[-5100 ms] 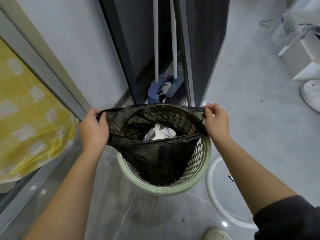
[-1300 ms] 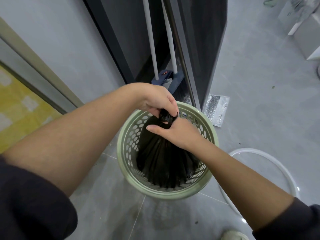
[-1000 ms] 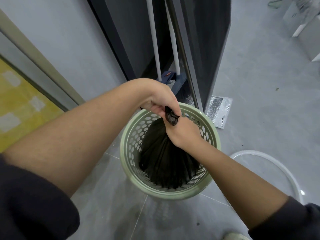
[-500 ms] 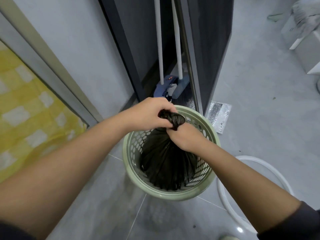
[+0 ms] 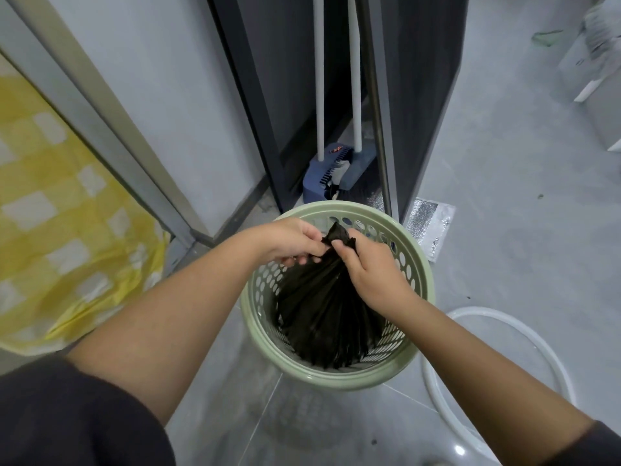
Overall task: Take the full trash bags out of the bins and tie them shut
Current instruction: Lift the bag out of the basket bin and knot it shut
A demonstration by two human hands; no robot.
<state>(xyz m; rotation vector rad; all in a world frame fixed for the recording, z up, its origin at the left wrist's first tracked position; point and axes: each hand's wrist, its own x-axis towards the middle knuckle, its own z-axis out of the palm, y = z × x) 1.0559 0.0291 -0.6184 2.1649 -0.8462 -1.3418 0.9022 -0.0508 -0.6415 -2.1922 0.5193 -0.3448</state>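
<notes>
A black trash bag (image 5: pixel 327 317) stands inside a pale green perforated bin (image 5: pixel 339 376) on the grey floor. Its mouth is gathered into a twisted neck above the bin's far rim. My left hand (image 5: pixel 290 240) pinches that neck from the left. My right hand (image 5: pixel 373 267) grips it from the right, fingers curled round the black plastic. A short tuft of bag sticks up between the two hands. The bag's contents are hidden.
A blue broom and dustpan (image 5: pixel 336 173) with white handles lean in a dark doorway behind the bin. A silver foil pouch (image 5: pixel 428 227) lies to the right. A white ring (image 5: pixel 497 364) lies on the floor at right. Yellow checked cloth (image 5: pixel 64 240) hangs left.
The open bag mouth was drawn together and twisted into a neck. Over the last second my left arm has swung from over the bin to its left, both hands still working the neck.
</notes>
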